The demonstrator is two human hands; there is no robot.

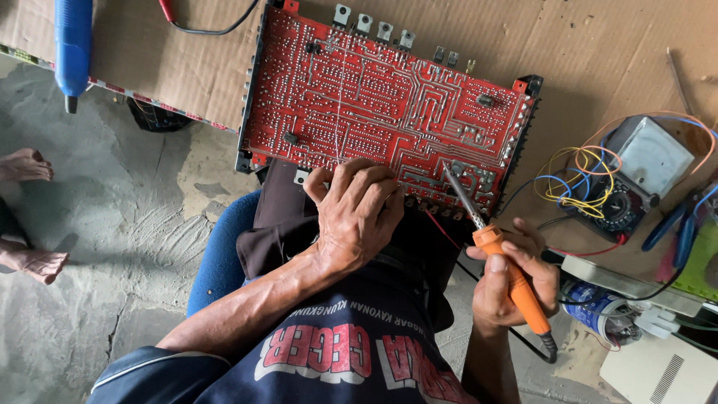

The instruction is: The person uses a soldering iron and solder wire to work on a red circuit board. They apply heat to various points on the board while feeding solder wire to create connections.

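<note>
A large red circuit board (374, 97) lies solder side up on a cardboard-covered surface, its near edge over my lap. My left hand (357, 212) grips that near edge and pinches a thin strand of solder wire (340, 112) that runs up across the board. My right hand (514, 277) holds an orange-handled soldering iron (516, 288). Its metal tip (449, 173) touches the board near the right part of the near edge.
An analog multimeter (636, 176) with tangled coloured wires lies right of the board. A blue tool (72, 45) rests at the top left. Pliers with blue handles (677, 224), a blue can (598, 307) and a white box (662, 370) crowd the right side. Another person's bare feet (30, 217) show at the left.
</note>
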